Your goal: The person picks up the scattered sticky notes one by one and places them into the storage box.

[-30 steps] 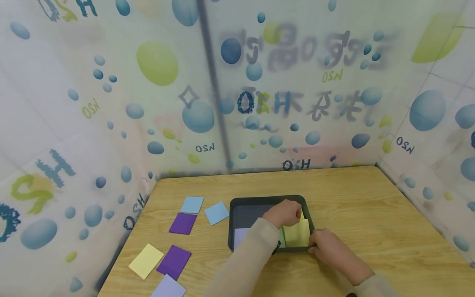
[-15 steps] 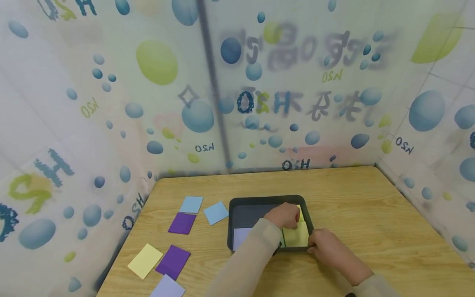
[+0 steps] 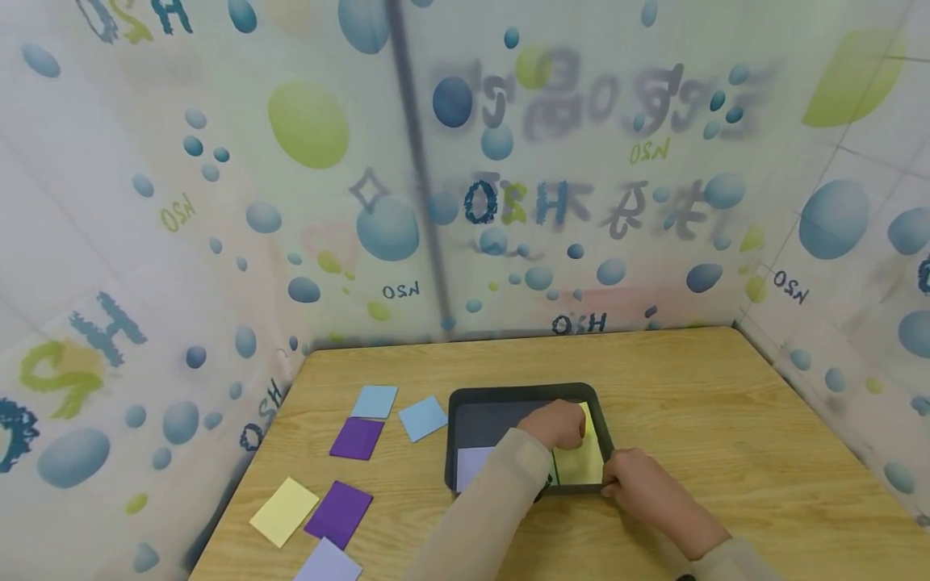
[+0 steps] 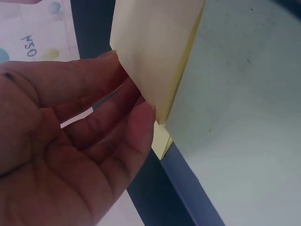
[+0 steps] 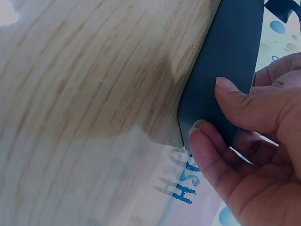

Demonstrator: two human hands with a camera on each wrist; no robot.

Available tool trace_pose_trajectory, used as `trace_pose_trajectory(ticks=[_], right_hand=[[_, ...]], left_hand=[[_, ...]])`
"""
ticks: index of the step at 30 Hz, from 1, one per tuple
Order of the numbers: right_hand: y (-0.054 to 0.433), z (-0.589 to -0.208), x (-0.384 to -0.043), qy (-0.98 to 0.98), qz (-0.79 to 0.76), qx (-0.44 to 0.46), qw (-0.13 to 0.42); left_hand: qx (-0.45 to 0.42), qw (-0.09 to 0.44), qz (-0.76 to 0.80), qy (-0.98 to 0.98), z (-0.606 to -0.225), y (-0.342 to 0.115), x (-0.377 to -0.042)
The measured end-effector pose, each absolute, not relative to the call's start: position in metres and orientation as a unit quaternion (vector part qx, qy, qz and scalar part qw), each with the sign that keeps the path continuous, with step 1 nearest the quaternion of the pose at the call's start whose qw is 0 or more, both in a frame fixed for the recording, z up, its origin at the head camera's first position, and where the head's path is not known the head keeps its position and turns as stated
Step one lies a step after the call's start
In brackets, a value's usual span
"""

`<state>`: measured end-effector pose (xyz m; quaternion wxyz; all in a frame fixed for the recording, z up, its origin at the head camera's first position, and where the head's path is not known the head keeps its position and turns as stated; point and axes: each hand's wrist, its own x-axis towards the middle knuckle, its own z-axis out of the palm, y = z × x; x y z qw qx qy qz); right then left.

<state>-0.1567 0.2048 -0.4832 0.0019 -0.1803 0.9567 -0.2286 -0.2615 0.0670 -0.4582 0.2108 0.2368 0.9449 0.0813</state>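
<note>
Inside the right part of the black tray (image 3: 472,394), my left hand (image 3: 555,424) is over a yellow sticky note pad (image 3: 590,460). In the left wrist view, the thumb and fingers of that hand pinch the side of a yellow sticky note pad (image 4: 150,52), which stands tilted; another yellow corner (image 4: 162,139) shows below it. A pale green surface (image 4: 235,94) fills the right of that view. My right hand (image 3: 635,480) grips the tray's near right corner, thumb and fingers on its dark wall (image 5: 211,89). A lilac pad (image 3: 472,464) lies in the tray's near left, partly hidden by my left sleeve.
Left of the tray, two light blue pads (image 3: 424,418), two purple pads (image 3: 339,513), a yellow pad (image 3: 285,512) and a lilac pad (image 3: 329,562) lie on the wooden table (image 3: 683,403). A printed curtain (image 3: 581,161) surrounds the table.
The far edge of the yellow pad under my left hand has come down, so the yellow area now looks unbroken. My left hand has shifted slightly towards me. The right hand stays on the tray.
</note>
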Motion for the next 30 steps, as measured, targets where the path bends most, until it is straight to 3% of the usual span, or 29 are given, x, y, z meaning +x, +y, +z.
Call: trace_pose_trajectory(ticks=[30], right_hand=[[0.204, -0.485, -0.157, 0.96, -0.224, -0.165, -0.001]], left_hand=[[0.272, 0.181, 0.093, 0.941, -0.437, 0.049, -0.258]])
